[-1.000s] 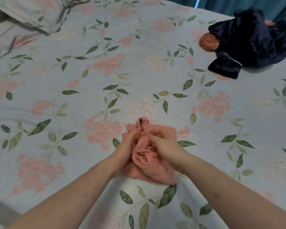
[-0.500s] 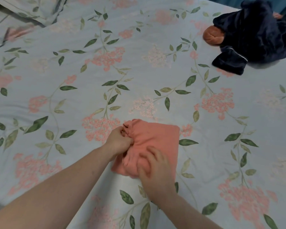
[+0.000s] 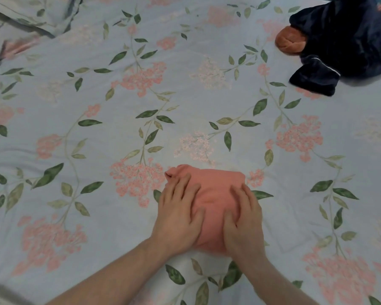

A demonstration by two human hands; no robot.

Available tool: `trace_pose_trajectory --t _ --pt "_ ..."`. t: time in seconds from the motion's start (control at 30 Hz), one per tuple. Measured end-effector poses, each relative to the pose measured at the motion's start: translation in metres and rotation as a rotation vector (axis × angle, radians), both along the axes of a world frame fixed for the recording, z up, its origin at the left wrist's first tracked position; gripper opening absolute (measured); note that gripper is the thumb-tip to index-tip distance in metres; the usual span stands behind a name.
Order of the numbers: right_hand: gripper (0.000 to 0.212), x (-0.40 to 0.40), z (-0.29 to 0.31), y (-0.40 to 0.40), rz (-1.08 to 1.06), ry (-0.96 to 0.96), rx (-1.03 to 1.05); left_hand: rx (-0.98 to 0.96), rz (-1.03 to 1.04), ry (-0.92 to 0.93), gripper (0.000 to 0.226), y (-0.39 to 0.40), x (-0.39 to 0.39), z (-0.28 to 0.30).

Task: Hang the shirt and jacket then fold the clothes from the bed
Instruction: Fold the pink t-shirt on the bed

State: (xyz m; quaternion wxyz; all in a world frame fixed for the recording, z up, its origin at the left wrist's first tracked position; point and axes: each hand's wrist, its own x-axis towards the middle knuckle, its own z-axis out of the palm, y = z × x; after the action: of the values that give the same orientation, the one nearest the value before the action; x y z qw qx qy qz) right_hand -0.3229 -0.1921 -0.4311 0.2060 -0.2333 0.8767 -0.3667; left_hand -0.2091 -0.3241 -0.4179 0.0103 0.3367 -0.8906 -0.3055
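A small salmon-pink garment (image 3: 213, 194) lies folded into a compact square on the floral bedspread (image 3: 119, 119), near the bed's front edge. My left hand (image 3: 178, 214) rests flat on its left side, fingers spread. My right hand (image 3: 242, 219) lies flat on its right side, fingers also apart. Both palms press down on the cloth and neither grips it. A small crumpled corner sticks out at the garment's far left.
A dark navy garment pile (image 3: 343, 42) with white piping sits at the far right of the bed, with a rust-brown cloth (image 3: 287, 41) bunched against its left side. A floral pillow (image 3: 29, 16) lies at the far left corner.
The pink garment went from a loose bunch pinched in both hands to a flat folded square. Both hands let go of the cloth and now lie flat on top.
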Motion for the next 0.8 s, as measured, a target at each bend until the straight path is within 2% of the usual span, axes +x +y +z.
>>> trace_pose_trajectory --t 0.07,0.1,0.23,0.53,0.8 --pt "0.061 -0.004 -0.018 -0.007 0.073 0.013 0.098 -0.002 -0.056 -0.185 0.074 -0.006 0.004 -0.022" --pt "0.065 -0.003 -0.027 -0.010 0.130 0.031 0.125 -0.018 -0.067 -0.205 0.076 -0.011 0.006 -0.032" --pt "0.076 0.005 -0.050 -0.020 0.170 0.049 0.197 -0.013 -0.056 -0.204 0.076 -0.029 0.010 -0.060" --pt "0.068 0.005 -0.086 -0.023 0.045 0.187 0.031 -0.079 -0.073 -0.213 0.080 -0.030 0.007 -0.105" --pt "0.066 0.002 -0.093 -0.024 0.051 0.224 -0.010 -0.113 -0.036 -0.140 0.079 -0.028 0.007 -0.111"
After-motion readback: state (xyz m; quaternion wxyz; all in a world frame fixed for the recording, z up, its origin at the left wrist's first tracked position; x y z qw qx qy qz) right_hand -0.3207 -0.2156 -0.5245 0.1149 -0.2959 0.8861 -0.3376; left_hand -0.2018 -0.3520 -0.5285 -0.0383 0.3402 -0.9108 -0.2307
